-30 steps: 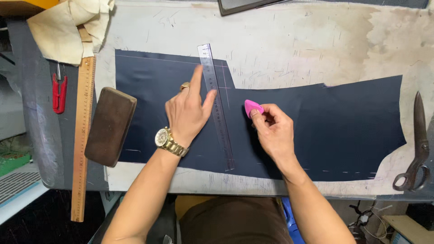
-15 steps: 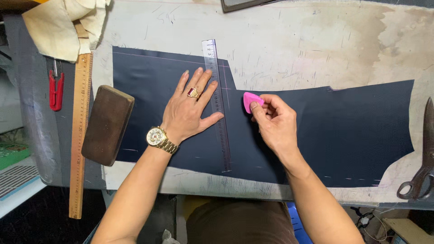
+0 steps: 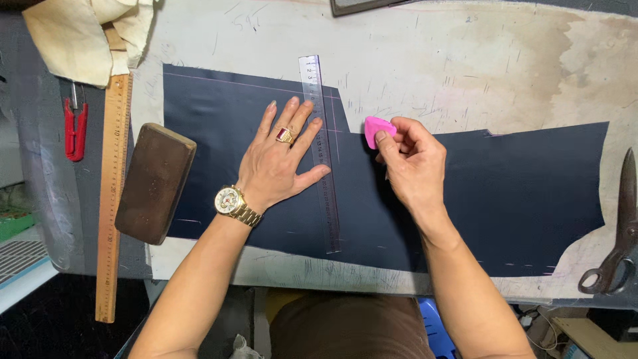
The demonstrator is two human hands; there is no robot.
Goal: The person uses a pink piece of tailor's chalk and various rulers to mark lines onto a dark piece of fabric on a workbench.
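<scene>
A cut piece of dark navy fabric [image 3: 518, 193] lies flat on the stained white work table [image 3: 465, 60]. A clear plastic ruler [image 3: 321, 159] lies across the fabric, running from far edge to near edge. My left hand [image 3: 282, 159], with a ring and gold watch, presses flat on the fabric with its fingertips and thumb against the ruler's left side. My right hand [image 3: 412, 166] pinches a pink triangular tailor's chalk [image 3: 376, 129] just right of the ruler, near the fabric's upper notch. Faint chalk lines run beside the ruler.
A brown padded block [image 3: 155, 183] sits on the fabric's left end. A long wooden ruler [image 3: 111, 199] and red thread snips [image 3: 72, 126] lie further left. Cream cloth [image 3: 86, 33] is bunched at the top left. Large metal shears [image 3: 618, 226] rest at the right edge.
My left hand went from touching the ruler with raised fingers to lying flat beside it. My right hand carried the pink chalk a little up toward the fabric's far edge.
</scene>
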